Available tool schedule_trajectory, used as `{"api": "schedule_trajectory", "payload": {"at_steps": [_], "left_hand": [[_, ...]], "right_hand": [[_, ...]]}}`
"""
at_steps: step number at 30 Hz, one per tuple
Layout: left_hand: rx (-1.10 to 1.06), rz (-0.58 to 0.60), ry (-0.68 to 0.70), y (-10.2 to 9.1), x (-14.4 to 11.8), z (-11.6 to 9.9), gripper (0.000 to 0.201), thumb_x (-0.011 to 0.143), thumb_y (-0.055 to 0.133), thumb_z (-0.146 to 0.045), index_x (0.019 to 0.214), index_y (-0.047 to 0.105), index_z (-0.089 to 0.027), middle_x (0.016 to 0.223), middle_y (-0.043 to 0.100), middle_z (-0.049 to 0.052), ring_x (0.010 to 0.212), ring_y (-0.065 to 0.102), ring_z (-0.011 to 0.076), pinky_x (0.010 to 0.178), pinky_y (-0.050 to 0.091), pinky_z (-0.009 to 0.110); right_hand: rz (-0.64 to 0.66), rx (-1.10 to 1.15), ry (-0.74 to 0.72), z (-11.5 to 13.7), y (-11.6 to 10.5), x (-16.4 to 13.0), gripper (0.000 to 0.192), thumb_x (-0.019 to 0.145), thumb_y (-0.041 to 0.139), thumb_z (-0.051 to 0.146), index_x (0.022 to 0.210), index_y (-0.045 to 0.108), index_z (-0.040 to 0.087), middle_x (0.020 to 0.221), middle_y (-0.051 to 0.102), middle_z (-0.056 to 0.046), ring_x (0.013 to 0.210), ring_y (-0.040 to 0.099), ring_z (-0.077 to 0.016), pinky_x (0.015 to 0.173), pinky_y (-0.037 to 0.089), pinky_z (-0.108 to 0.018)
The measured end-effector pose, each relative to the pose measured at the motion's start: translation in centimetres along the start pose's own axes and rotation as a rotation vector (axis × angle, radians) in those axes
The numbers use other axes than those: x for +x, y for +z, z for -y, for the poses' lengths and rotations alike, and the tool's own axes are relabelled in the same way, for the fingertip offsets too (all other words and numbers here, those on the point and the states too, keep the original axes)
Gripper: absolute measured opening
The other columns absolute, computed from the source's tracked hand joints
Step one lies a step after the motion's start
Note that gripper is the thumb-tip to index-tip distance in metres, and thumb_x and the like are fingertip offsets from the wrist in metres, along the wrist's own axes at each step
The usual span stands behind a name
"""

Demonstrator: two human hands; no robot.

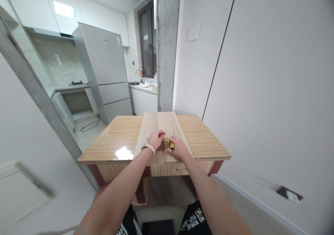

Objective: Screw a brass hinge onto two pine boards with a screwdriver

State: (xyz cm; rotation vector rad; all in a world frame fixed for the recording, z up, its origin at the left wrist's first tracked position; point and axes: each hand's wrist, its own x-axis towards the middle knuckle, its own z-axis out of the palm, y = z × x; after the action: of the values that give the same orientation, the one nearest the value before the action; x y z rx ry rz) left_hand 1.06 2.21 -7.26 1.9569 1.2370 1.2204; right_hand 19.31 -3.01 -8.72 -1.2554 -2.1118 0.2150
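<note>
Both forearms reach far across to two pale wooden boards [156, 125] lying side by side on the striped table [114, 141]. Left hand [156, 138] presses curled fingers on a brass hinge [164, 144] over the seam; right hand [177, 147], just right, grips a yellow-handled screwdriver [172, 144]

Both hands crowd brass hinge [164, 144] at seam between two pale boards [159, 127]; left hand [156, 138] covers hinge's left side, right hand [177, 147] with yellow-handled screwdriver [172, 144] blocks right; striped table [117, 137] bare both sides; concrete pillar [167, 47] stands beyond far edge
</note>
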Motion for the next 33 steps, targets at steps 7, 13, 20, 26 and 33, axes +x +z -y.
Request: {"api": "schedule_trajectory", "payload": {"at_steps": [7,13,20,26,33], "left_hand": [[0.1,0.044,0.019,0.8,0.5,0.6,0.013,0.091,0.065,-0.016,0.096,0.076,-0.02,0.1,0.078,0.006,0.093,0.071,0.0166,0.091,0.055,0.031],[0.17,0.075,0.015,1.2,0.9,1.0,0.014,0.09,0.066,-0.017,0.098,0.077,-0.021,0.102,0.078,0.004,0.096,0.071,0.016,0.092,0.053,0.028],[0.22,0.105,-0.002,1.6,1.2,0.9,0.015,0.09,0.066,-0.017,0.097,0.078,-0.021,0.1,0.078,0.004,0.093,0.071,0.0165,0.089,0.053,0.027],[0.277,0.129,-0.008,1.7,1.2,1.0,0.015,0.091,0.065,-0.019,0.097,0.079,-0.021,0.099,0.079,0.004,0.093,0.071,0.0171,0.088,0.052,0.027],[0.342,0.166,-0.016,1.8,1.6,0.6,0.013,0.09,0.068,-0.025,0.094,0.08,-0.023,0.097,0.079,0.004,0.091,0.071,0.018,0.087,0.052,0.027]], "right_hand": [[-0.012,0.056,-0.033,-0.1,0.0,0.0,0.043,0.07,0.088,0.048,0.088,0.059,0.021,0.097,0.058,-0.001,0.09,0.056,-0.0193,0.08,0.043,-0.031],[-0.025,0.068,-0.053,0.0,-0.1,-0.1,0.044,0.069,0.089,0.048,0.09,0.06,0.022,0.099,0.059,-0.002,0.09,0.057,-0.0196,0.078,0.043,-0.031],[-0.015,0.062,-0.043,0.1,-0.3,0.0,0.044,0.07,0.088,0.05,0.089,0.061,0.021,0.099,0.06,-0.002,0.088,0.057,-0.0191,0.076,0.042,-0.03],[-0.021,0.05,-0.047,-0.2,-0.3,0.0,0.045,0.07,0.087,0.052,0.089,0.06,0.022,0.098,0.06,-0.002,0.088,0.057,-0.0192,0.077,0.043,-0.031],[-0.017,0.052,-0.055,-0.4,-0.1,0.1,0.044,0.07,0.088,0.051,0.088,0.06,0.022,0.098,0.06,-0.003,0.089,0.057,-0.0195,0.077,0.043,-0.031]]}}
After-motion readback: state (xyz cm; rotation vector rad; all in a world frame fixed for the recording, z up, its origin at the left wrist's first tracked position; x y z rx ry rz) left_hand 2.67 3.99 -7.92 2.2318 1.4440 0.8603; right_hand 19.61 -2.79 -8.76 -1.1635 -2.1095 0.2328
